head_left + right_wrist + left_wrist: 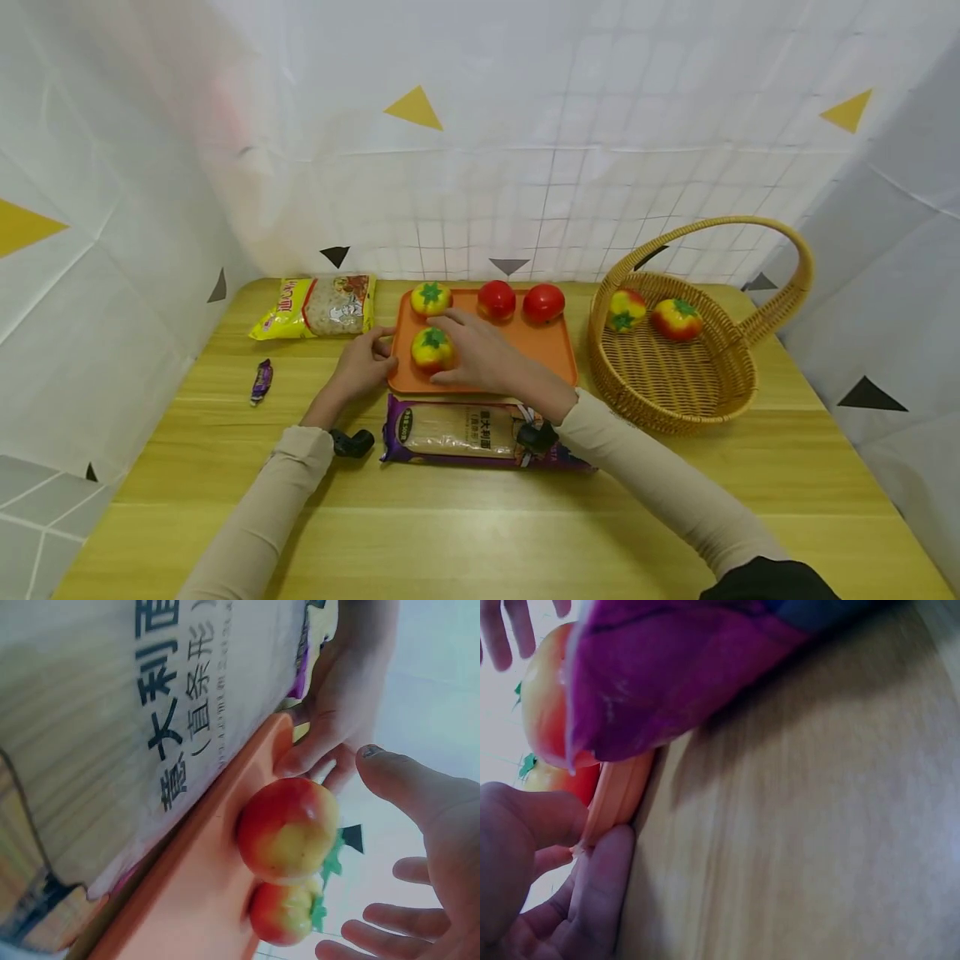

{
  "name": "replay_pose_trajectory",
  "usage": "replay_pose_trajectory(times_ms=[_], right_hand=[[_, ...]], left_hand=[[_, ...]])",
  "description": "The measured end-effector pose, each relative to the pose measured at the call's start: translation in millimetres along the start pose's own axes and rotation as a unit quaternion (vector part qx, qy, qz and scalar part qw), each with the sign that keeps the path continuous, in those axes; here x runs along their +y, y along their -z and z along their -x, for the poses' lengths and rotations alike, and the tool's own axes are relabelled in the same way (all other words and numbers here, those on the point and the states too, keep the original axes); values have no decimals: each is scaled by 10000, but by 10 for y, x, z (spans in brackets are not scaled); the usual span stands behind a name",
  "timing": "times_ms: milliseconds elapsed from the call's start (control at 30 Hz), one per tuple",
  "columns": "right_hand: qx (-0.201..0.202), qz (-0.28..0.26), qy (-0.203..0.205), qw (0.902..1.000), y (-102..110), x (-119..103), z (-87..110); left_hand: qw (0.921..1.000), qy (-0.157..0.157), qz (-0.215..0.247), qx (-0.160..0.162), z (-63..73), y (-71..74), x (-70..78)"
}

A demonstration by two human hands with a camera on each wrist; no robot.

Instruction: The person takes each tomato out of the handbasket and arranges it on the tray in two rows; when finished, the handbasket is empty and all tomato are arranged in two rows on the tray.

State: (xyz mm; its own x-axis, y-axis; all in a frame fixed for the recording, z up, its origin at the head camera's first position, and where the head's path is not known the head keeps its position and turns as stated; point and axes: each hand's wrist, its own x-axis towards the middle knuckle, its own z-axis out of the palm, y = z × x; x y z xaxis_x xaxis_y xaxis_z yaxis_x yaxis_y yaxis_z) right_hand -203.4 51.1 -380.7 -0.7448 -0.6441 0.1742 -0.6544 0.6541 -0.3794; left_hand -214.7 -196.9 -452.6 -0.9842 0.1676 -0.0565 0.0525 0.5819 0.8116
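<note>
At the left rim of the orange tray (543,354), my left hand (362,364) pinches the edge; the left wrist view shows the thumb (544,817) inside and fingers outside. Over the tray, my right hand (487,354) has its fingers spread beside the near yellow-red toy tomato (432,350). A gap separates that hand (427,847) from the tomato (289,829) in the right wrist view. Behind it on the tray sits another yellow-red tomato (431,298). Two red round fruits, one left (496,300) and one right (543,303), lie along the tray's back.
A wicker basket (675,421) with a tall handle stands right of the tray, holding two yellow-red tomatoes. In front of the tray lies a purple noodle pack (453,431). Back left are a yellow food bag (330,307) and a small purple-wrapped candy (262,382).
</note>
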Motion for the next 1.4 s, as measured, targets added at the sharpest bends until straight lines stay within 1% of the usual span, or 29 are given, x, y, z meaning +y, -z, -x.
replay_pose_trajectory(times_ms=[167, 367, 567, 633, 833, 1067, 1200, 1267, 1400], right_hand=[[158, 72, 195, 9997, 112, -21, 157], [226, 84, 74, 9997, 256, -23, 379], [515, 10, 162, 9985, 355, 29, 586], [570, -14, 132, 9983, 391, 45, 659], [770, 165, -2, 9969, 500, 124, 858], [1136, 292, 80, 9931, 645, 239, 1071], [1138, 421, -21, 9926, 730, 285, 1176], [1110, 505, -151, 9924, 766, 304, 1226], [1175, 489, -283, 9915, 823, 355, 1335]], left_hand=[[10000, -1, 22, 11, 2, -1, -13], [10000, -20, 35, -9, -20, 2, -42], [10000, -11, 39, -7, -21, 9, -33], [10000, -8, 27, 3, -19, 8, -26], [10000, -30, 17, -15, -18, 2, -29], [10000, -67, 27, 19, -16, 13, -21], [10000, -77, 52, 13, -15, 19, -24], [9999, -97, 47, 28, -17, 20, -31], [9999, -76, 68, 15, -20, 11, -38]])
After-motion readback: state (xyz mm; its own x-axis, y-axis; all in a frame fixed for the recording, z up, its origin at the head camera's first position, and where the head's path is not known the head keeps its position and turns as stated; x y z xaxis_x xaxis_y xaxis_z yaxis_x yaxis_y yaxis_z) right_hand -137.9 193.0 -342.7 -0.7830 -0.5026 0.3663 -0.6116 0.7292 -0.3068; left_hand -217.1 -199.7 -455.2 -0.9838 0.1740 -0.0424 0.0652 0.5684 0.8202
